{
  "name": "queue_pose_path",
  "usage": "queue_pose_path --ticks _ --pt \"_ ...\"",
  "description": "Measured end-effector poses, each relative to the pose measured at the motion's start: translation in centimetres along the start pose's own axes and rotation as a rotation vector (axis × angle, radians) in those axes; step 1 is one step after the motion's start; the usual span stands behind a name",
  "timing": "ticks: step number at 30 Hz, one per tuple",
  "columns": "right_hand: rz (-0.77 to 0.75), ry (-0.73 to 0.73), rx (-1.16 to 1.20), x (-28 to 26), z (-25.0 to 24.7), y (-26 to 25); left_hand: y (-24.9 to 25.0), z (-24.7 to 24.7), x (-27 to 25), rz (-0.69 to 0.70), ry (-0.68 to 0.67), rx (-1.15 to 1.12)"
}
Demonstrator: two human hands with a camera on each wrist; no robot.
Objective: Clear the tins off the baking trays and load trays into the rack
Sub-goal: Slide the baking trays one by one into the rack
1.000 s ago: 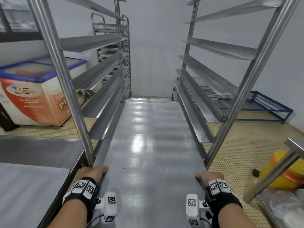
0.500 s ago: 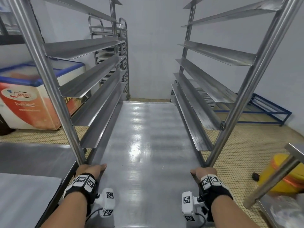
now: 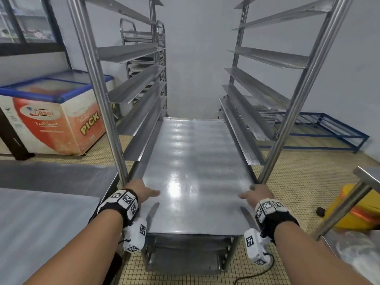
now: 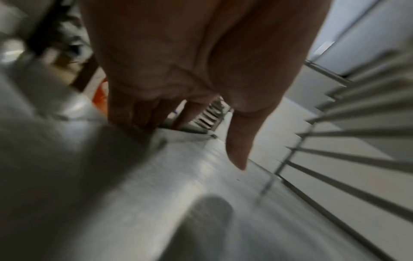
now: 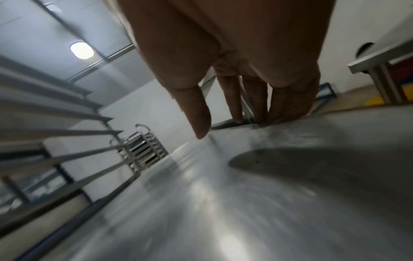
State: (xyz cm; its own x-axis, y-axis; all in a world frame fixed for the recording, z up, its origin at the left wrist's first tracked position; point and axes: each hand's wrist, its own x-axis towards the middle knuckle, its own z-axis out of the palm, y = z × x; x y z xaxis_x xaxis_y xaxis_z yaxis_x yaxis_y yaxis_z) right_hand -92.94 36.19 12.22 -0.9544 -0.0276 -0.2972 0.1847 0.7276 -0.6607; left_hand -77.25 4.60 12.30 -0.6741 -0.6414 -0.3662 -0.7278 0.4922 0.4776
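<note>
The baking tray (image 3: 193, 177) has slid deeper into the rack (image 3: 304, 83) than a second ago, so this tray looks nearly loaded. The left hand (image 3: 138, 192) and right hand (image 3: 258, 194) clasp its long edges — thumbs lying on top, fingers curled over the sides — where the rack's front posts stand just beyond them. A steel surface (image 3: 41, 227) lies left of the left hand; a yellow bucket (image 3: 357, 210) sits right of the right hand — neither blocks the slide
</note>
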Motion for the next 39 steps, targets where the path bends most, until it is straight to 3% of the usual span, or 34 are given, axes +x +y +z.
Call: queue_pose_path --ticks 6,9,14,27,39 --pt "-0.426 -0.100 -0.276 -5.2 2.9 3.7 -2.8 2.4 -4.7 0.309 -0.190 0.324" --pt "-0.635 -0.133 -0.406 -6.4 3.6 4.9 -4.4 3.7 -5.0 0.428 -0.134 0.411" --pt "-0.814 -0.113 -0.529 -5.4 3.8 5.9 -5.2 4.5 -4.1 0.482 -0.091 0.482" --pt "-1.027 0.033 -0.717 4.4 5.6 3.5 -2.0 3.5 4.0 0.517 -0.035 0.435" --pt "-1.106 0.016 -0.689 10.9 5.4 -1.6 1.9 1.7 10.7 0.502 -0.027 0.342"
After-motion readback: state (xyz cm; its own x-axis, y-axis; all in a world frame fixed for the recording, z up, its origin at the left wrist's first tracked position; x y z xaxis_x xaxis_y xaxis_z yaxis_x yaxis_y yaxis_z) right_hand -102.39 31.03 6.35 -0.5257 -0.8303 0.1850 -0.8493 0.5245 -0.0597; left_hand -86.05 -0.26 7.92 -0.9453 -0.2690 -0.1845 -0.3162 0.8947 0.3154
